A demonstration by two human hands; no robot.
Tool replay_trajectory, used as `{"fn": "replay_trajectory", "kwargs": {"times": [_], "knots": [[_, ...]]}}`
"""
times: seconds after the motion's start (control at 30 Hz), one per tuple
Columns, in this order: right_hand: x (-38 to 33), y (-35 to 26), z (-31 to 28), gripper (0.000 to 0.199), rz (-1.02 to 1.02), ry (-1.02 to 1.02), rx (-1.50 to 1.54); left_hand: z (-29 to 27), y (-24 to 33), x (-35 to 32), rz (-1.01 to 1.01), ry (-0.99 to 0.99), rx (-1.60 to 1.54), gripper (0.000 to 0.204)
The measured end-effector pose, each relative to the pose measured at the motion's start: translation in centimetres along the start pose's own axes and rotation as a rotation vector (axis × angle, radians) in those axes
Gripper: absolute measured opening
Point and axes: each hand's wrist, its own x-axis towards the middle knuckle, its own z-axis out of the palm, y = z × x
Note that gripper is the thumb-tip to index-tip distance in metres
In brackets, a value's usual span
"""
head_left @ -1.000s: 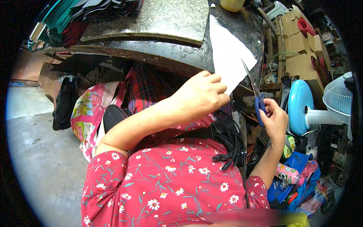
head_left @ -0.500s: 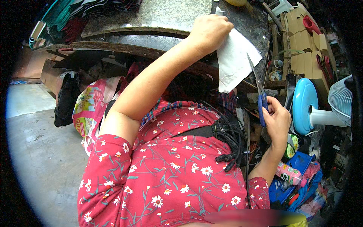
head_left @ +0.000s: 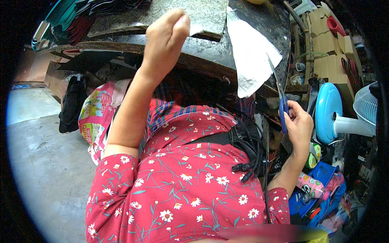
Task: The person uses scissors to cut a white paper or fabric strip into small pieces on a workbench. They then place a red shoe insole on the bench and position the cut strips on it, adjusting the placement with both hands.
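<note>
My right hand grips a pair of scissors by its blue handles. The slim blades point up and away, their tips at the right edge of a white piece of cloth. That cloth lies on the dark tabletop, its near end hanging over the edge. Over the grey speckled slab, well left of the cloth, my left hand is closed with thumb and fingers pressed together. What it may pinch is hidden or too small to make out.
Teal and dark red stacked pieces sit at the far left of the table. On the right stand cardboard boxes and a blue and white fan. A blue basket with a pink bottle is lower right. Black cables hang at my waist.
My left hand has left the white cloth and swung left over the speckled slab. The cloth stays on the table edge. The scissors in my right hand have barely moved.
</note>
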Motion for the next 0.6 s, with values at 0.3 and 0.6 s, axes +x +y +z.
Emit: {"fn": "replay_trajectory", "kwargs": {"times": [0.3,0.6], "knots": [[0.4,-0.1,0.1,0.028,0.012,-0.02,-0.01,1.9,1.4,-7.1,-0.135,-0.733,-0.014,0.047],[0.4,0.0,0.6,0.026,0.078,-0.045,0.06,7.8,2.9,-7.8,-0.623,-0.587,-0.93,0.02]]}}
